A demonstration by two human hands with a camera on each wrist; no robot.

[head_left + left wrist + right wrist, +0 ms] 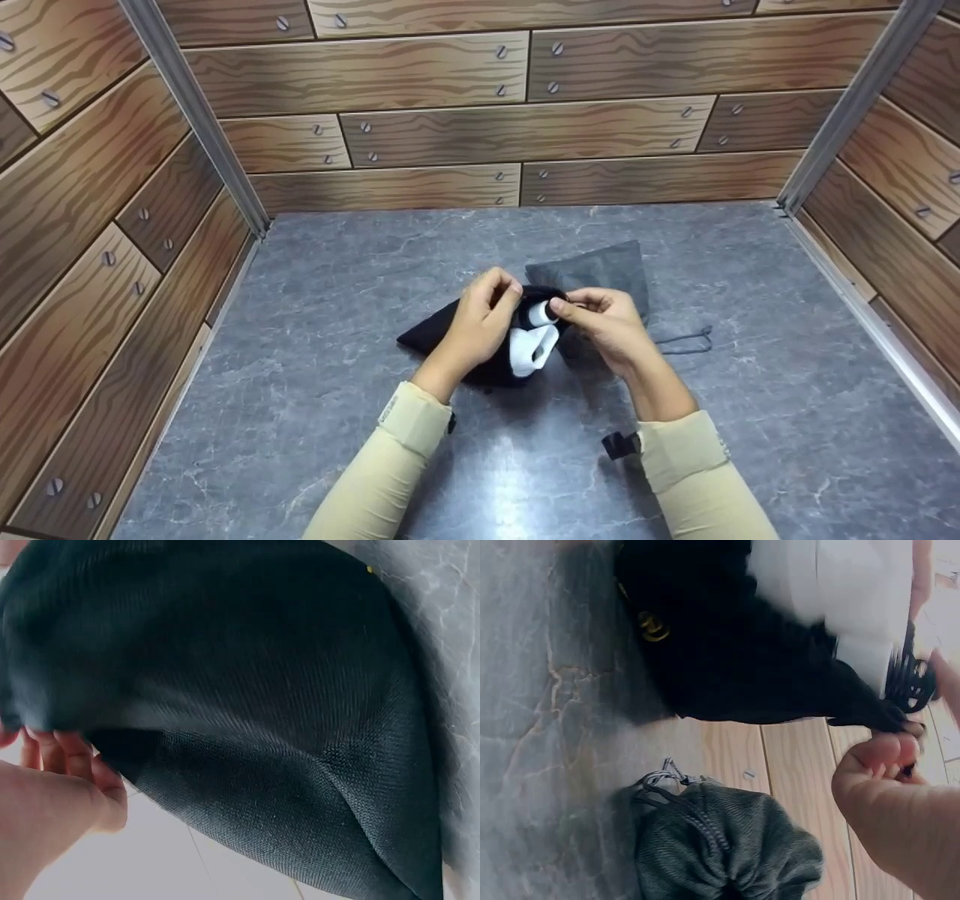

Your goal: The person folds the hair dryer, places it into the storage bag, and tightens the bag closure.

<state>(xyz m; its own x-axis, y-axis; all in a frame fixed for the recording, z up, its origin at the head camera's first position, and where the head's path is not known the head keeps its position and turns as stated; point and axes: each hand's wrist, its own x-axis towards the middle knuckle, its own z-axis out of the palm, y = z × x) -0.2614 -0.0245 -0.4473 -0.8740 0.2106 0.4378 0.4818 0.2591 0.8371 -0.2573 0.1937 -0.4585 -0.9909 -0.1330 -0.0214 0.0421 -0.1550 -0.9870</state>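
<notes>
The grey marbled tabletop [315,390] fills the lower part of the head view, walled on three sides by panels printed with wood planks and screw heads [420,75]. No brand, label or writing can be read on anything here; the only marks are a small gold-coloured ring or fitting [652,626] on the black cloth in the right wrist view and a tiny yellow speck [369,570] near its edge in the left wrist view.

At the centre of the table lies a black fabric pouch [439,334], its body trailing toward 8 o'clock from the hands. In the left wrist view the same black weave [262,727] fills nearly the whole frame. Behind it, toward 1 o'clock, sits a grey mesh drawstring bag [600,270], touching or just beside the black pouch, with its cord [686,343] looping out on the table toward 3 o'clock. The right wrist view shows the grey bag [727,855] gathered and bunched at its neck.

A white object [534,346], partly wrapped in the black cloth, stands between the two hands; its shape is blurred, with a narrow white end [540,313] at the top.

The left hand [480,322] is curled round the black pouch at its mouth, fingers gripping the cloth. The right hand [607,326] pinches the pouch's black edge between thumb and fingertips, right at the white object's upper end
</notes>
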